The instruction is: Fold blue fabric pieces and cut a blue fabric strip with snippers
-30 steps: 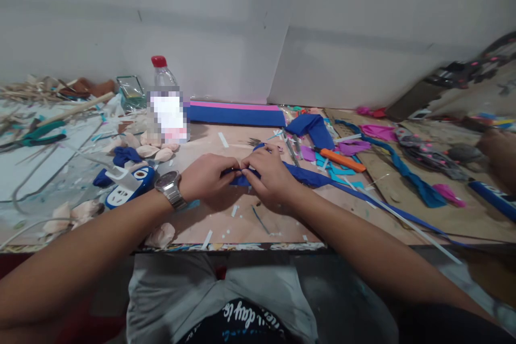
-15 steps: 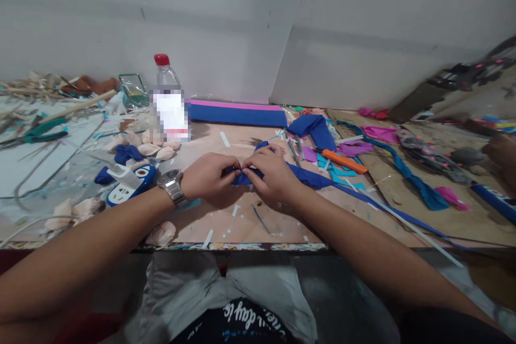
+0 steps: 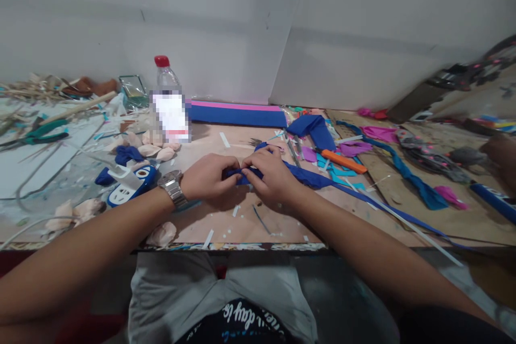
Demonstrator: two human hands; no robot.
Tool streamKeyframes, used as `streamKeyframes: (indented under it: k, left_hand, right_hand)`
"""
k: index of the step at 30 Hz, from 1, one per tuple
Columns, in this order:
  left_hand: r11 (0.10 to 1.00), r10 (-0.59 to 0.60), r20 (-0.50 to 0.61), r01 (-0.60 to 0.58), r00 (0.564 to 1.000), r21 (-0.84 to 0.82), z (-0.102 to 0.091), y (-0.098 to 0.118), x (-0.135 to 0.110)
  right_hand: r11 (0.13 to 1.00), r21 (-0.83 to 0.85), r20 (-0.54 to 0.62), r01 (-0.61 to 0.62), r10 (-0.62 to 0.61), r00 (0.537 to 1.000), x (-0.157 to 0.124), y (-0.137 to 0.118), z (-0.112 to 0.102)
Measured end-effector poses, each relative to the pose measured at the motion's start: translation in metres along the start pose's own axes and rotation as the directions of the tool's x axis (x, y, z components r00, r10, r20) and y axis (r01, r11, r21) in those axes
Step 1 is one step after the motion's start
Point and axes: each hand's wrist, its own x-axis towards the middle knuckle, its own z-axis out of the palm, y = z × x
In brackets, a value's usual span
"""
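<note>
A long strip of dark blue crepe paper (image 3: 308, 176) is pinched between my two hands at the middle of the table. My left hand (image 3: 209, 176), with a watch on its wrist, grips the strip's left end. Close beside it, my right hand (image 3: 271, 174) is closed on the same strip, thumb and fingertips almost touching the left ones. From there the strip trails right along the table toward its front edge. Fingers cover the part being worked, so its exact shape is hidden. Scissors (image 3: 293, 150) lie just beyond my right hand, partly covered.
An orange cutter (image 3: 344, 161) lies right among paper scraps. Behind are a folded blue paper roll (image 3: 237, 115) and a bottle (image 3: 167, 72) beside a lit phone (image 3: 172, 113). A blue-and-white power strip (image 3: 133, 185) and green pliers (image 3: 44, 131) sit left. Another person's hand (image 3: 500, 153) shows far right.
Both hands stay nearly in place on the blue strip. The bit of blue paper between the fingertips looks slightly narrower and more gathered.
</note>
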Motion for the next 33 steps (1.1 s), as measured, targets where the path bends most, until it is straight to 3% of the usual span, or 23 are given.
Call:
streamKeyframes:
  k: [11,19,33]
  left_hand:
    - [0.993,0.003,-0.001,-0.003,1.000,-0.117,-0.0022,0.0006,0.0003]
    - [0.991,0.131,-0.029,-0.130,0.991,0.041,0.0034,-0.0018,-0.0007]
    - [0.989,-0.027,0.003,0.027,1.000,-0.149,-0.0017,-0.0020,0.0004]
  right_hand:
    - [1.000,-0.009,-0.002,0.016,-0.016,1.000,0.0005,-0.0011,-0.0006]
    - [1.000,-0.004,0.031,-0.010,0.010,0.999,0.0008,-0.0036,-0.0011]
    - [1.000,0.000,-0.083,-0.023,0.023,0.996,-0.0003,0.0004,-0.0027]
